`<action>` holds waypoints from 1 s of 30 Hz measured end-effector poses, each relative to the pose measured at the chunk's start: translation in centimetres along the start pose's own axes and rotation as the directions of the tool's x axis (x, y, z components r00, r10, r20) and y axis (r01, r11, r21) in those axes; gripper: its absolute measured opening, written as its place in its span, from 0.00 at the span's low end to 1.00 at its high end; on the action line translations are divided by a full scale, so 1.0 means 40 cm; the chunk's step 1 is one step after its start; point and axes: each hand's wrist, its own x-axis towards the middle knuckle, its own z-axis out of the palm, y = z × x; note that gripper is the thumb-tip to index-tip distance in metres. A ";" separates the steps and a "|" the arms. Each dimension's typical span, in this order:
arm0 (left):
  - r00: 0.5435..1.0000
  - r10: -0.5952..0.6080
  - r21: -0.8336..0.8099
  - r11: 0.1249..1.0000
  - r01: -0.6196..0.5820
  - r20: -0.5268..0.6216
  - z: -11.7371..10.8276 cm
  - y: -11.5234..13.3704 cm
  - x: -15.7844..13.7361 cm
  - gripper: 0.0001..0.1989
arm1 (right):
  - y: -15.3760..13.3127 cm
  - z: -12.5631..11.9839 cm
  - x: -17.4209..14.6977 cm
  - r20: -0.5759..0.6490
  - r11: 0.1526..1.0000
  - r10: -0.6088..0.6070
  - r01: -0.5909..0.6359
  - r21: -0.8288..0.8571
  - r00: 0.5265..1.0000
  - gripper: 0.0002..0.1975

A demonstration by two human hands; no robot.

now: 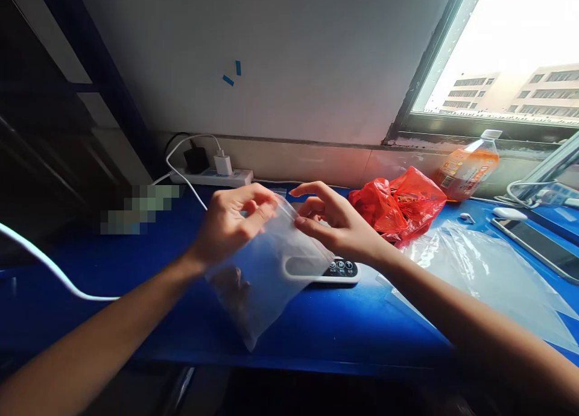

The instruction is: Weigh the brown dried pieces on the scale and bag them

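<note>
A translucent zip bag (pixel 280 283) hangs tilted in front of me, its lower corner pointing down and something brownish showing dimly inside at the left. My left hand (pixel 235 217) is closed, pinching the bag's upper corner between thumb and fingers. On the right side of the bag's top edge, my right hand (pixel 335 217) has its thumb and curled fingers at the seal, while the index finger is raised away. Behind the bag lies a white kitchen scale (pixel 353 271) with black round buttons; the bag covers much of it.
On the blue table (pixel 316 337), a red plastic bag (pixel 402 205) and a bottle of orange drink (pixel 470 166) stand at the back right. Flat clear bags (pixel 479 271) and a phone (pixel 538 247) lie at right. A power strip (pixel 239 178) with chargers sits by the wall.
</note>
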 end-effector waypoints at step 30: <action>0.945 0.325 0.200 0.929 -0.311 -0.042 0.006 -0.006 -0.002 0.05 | 0.022 0.044 -0.002 -0.135 0.989 -0.131 0.120 -0.088 0.982 0.15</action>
